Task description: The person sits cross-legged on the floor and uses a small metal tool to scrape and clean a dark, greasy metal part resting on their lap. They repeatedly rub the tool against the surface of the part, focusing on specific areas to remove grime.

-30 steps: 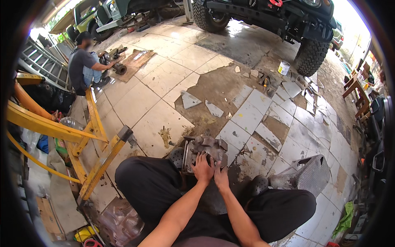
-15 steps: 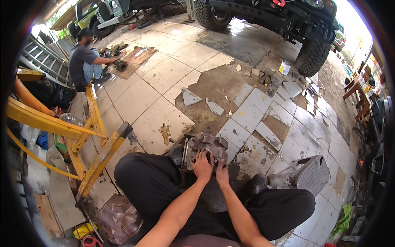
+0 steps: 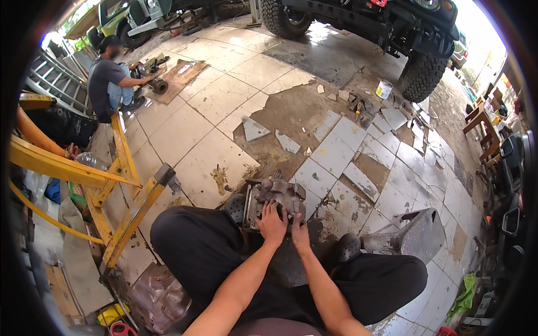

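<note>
A heavy brown metal housing, looking like a gearbox casing, sits on the floor between my bent legs. My left hand lies over its near face, fingers spread across the metal. Close beside it, my right hand is closed against the near right corner, with darkened fingers and the thumb toward the left hand. Whatever lies under both palms is hidden. A second rough brown casting rests on the floor by my left knee.
A yellow steel frame stands at my left. On the right is a grey metal step stool. Broken tiles and a paint can lie ahead, before a vehicle's tyre. A co-worker squats far left, handling a metal part.
The whole view has shifted slightly, moving things a little left. My right hand sits slightly farther up the housing's corner; the left stays spread on it. The housing stays put.
</note>
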A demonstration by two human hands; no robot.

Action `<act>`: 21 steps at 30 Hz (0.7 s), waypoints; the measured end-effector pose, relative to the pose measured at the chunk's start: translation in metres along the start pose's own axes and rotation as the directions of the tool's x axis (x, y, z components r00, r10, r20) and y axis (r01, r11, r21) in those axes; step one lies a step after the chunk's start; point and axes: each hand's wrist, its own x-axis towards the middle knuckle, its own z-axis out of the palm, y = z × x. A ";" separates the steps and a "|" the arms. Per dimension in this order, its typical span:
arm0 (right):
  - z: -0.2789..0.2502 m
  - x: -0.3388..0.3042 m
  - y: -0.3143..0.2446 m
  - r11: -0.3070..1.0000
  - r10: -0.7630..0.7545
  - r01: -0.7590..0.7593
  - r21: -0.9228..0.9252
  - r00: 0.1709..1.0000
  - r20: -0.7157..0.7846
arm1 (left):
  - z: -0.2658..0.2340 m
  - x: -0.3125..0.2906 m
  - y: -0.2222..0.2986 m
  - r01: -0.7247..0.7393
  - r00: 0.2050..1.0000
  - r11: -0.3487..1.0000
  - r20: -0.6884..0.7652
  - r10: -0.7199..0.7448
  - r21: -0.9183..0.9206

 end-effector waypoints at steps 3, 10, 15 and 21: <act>0.004 -0.015 -0.004 0.982 -0.015 0.008 -0.191 0.999 -0.034 | 0.001 -0.002 -0.003 -0.001 1.000 1.000 0.029 0.001 -0.007; -0.006 -0.002 -0.014 0.983 0.143 -0.134 -0.122 0.988 0.062 | 0.003 0.000 -0.005 -0.008 1.000 0.999 0.001 0.008 -0.037; 0.002 -0.014 -0.024 0.986 -0.052 0.048 -0.159 0.998 -0.021 | 0.001 0.001 -0.003 -0.011 1.000 1.000 0.012 0.011 -0.025; 0.003 -0.010 -0.025 0.988 0.021 -0.015 -0.155 0.999 0.035 | 0.001 0.002 -0.002 -0.015 1.000 1.000 -0.005 0.015 -0.005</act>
